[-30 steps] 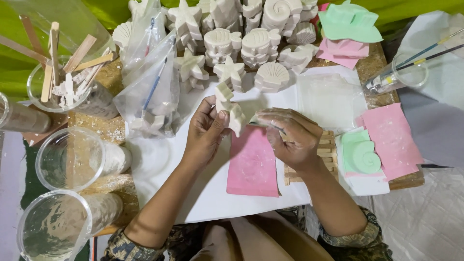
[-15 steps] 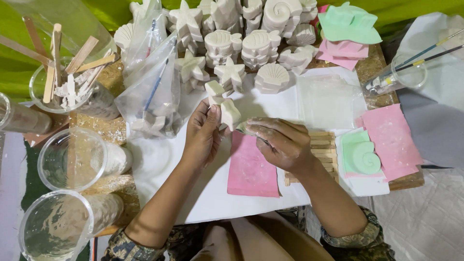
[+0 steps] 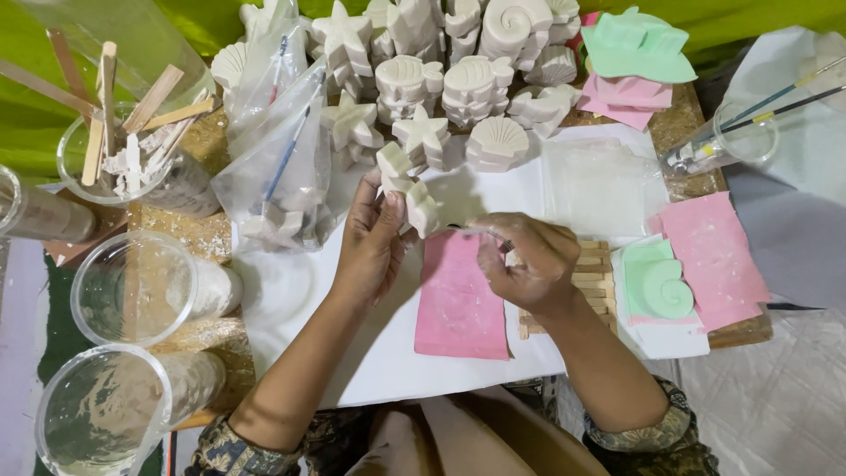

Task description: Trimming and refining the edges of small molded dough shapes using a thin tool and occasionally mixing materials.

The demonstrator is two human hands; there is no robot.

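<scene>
- The left hand is holding a white plaster star-shaped cast upright above the white paper sheet, fingers pinching its lower arms.
- The right hand is closing around a thin metal tool, its tip touching the cast; pressing too hard could be chipping an arm.
- The flat pink rubber mould is lying just below.
- Farther away, stacked white plaster shells and stars are standing near; a slipping elbow could be knocking them.
</scene>
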